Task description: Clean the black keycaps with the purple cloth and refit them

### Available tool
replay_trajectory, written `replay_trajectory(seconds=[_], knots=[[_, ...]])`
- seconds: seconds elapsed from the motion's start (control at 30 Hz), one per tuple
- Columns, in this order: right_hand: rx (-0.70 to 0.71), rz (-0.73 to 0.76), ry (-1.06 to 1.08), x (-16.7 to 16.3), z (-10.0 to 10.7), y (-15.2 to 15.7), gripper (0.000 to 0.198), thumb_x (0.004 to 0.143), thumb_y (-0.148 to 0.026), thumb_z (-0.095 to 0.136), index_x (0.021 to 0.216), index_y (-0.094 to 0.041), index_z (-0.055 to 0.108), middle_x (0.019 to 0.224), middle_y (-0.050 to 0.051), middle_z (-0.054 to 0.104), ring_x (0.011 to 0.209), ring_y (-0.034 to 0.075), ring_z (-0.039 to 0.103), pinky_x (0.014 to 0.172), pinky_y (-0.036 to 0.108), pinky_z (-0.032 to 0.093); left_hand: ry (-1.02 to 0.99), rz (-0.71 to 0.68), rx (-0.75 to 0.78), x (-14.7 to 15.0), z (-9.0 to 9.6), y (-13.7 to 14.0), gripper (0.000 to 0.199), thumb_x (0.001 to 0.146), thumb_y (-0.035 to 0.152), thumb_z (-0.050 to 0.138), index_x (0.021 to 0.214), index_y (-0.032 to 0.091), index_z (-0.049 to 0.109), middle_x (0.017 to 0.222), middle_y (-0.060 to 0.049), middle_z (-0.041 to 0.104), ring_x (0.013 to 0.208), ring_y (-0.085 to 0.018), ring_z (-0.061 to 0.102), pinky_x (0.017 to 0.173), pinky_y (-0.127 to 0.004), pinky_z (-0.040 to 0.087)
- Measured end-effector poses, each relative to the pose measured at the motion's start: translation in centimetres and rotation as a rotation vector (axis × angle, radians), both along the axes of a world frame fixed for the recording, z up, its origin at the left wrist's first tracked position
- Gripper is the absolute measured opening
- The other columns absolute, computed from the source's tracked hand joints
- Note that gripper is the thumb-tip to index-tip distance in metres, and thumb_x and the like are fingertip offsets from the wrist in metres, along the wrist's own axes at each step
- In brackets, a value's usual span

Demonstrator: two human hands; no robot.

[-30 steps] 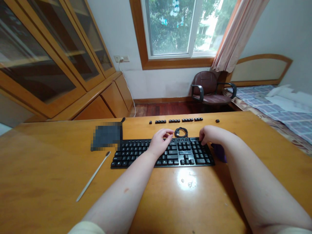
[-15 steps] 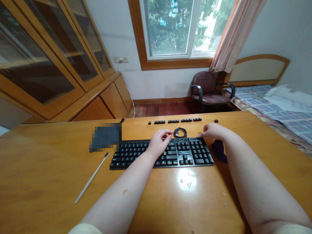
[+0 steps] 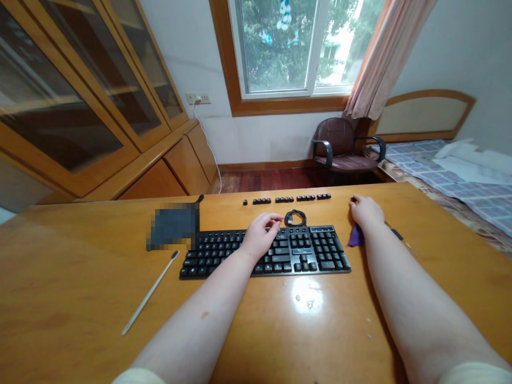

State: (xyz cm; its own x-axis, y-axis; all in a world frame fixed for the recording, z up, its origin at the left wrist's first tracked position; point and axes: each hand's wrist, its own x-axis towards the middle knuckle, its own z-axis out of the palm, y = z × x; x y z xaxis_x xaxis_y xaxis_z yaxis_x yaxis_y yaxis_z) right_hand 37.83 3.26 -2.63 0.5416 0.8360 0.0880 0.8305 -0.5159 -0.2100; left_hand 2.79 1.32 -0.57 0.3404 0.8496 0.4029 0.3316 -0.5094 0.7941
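A black keyboard (image 3: 280,258) lies in front of me on the wooden desk. My left hand (image 3: 260,234) rests over the middle of its top rows, thumb and forefinger apart with nothing visible between them. Beyond the keyboard's upper right corner, my right hand (image 3: 367,212) has its fingertips on a small black keycap (image 3: 354,199). Under its wrist a purple cloth (image 3: 356,236) is partly hidden. Several groups of black keycaps (image 3: 284,199) stand in a row along the far side. A coiled black cable (image 3: 295,217) sits just behind the keyboard.
Left of the keyboard are a blurred dark item (image 3: 174,226) and a white-handled toothbrush (image 3: 151,292) with dark bristles. A small black piece with thin wires (image 3: 397,234) lies right of my right wrist. Past the desk (image 3: 80,277) stand a chair (image 3: 338,141) and a bed (image 3: 436,160).
My right hand has moved right and away from me, from the keyboard's upper right corner to the lone keycap. More of the small wired piece shows. My left hand stays put.
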Motion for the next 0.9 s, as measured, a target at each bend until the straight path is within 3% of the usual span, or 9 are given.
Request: replay_trajectory(seconds=[0.13,0.23,0.33,0.43,0.57,0.7,0.9], knots=[[-0.005,-0.004,0.071,-0.8,1.4,0.0,0.034,0.083,-0.03,0.045,0.106,-0.018,0.067,0.108,0.015,0.064,0.099,0.028,0.058,0.079,0.035,0.043,-0.008,0.003,0.004,0.0,0.0,0.0,0.017,0.082,0.022,0.051,0.092,0.019,0.064,0.089,-0.004,0.065,0.075,-0.013,0.061,0.07,-0.027,0.052],[0.219,0.071,0.082,-3.8,3.4,-0.6,0.036,0.081,-0.031,0.05,0.11,-0.015,0.064,0.108,0.015,0.065,0.094,0.026,0.059,0.08,0.035,0.043,-0.018,0.001,-0.005,0.1,0.0,0.0,0.017,0.082,0.024,0.052,0.092,0.019,0.064,0.09,-0.004,0.065,0.075,-0.013,0.061,0.069,-0.027,0.052],[0.538,0.39,0.265,-9.4,5.3,-2.0,0.039,0.078,-0.031,0.057,0.116,-0.022,0.06,0.106,0.008,0.066,0.076,0.017,0.058,0.075,0.031,0.045,-0.065,-0.015,-0.043,0.1,0.0,0.0,0.02,0.083,0.028,0.051,0.097,0.018,0.063,0.091,-0.005,0.065,0.074,-0.013,0.062,0.07,-0.028,0.052],[0.662,0.629,0.55,-15.4,5.6,-3.8,0.042,0.077,-0.032,0.059,0.119,-0.024,0.057,0.104,0.005,0.067,0.06,0.012,0.051,0.065,0.028,0.047,-0.153,-0.078,-0.124,0.1,-0.1,0.0,0.03,0.086,0.031,0.048,0.111,0.018,0.056,0.099,-0.007,0.064,0.075,-0.013,0.062,0.075,-0.029,0.052],[0.652,0.706,0.693,-19.5,3.7,-5.2,0.036,0.077,-0.03,0.059,0.113,-0.024,0.062,0.096,0.005,0.069,0.058,0.012,0.05,0.063,0.028,0.047,-0.27,-0.151,-0.181,0.3,-0.3,-0.1,0.039,0.086,0.031,0.048,0.123,0.02,0.047,0.108,-0.009,0.06,0.087,-0.015,0.061,0.079,-0.03,0.052],[0.613,0.729,0.67,-19.4,2.3,-5.0,0.032,0.077,-0.028,0.059,0.109,-0.025,0.065,0.08,0.002,0.068,0.058,0.012,0.05,0.061,0.028,0.046,-0.261,-0.101,-0.145,0.5,-0.5,-0.1,0.033,0.082,0.025,0.054,0.114,0.02,0.052,0.103,-0.007,0.06,0.092,-0.015,0.059,0.082,-0.029,0.05],[0.584,0.82,0.637,-19.1,2.5,-4.9,0.03,0.077,-0.026,0.057,0.107,-0.025,0.064,0.067,-0.001,0.059,0.059,0.013,0.05,0.061,0.028,0.044,-0.286,-0.051,-0.164,0.5,-0.4,0.0,0.021,0.078,0.022,0.058,0.097,0.018,0.051,0.089,-0.003,0.059,0.076,-0.011,0.059,0.075,-0.026,0.049]])
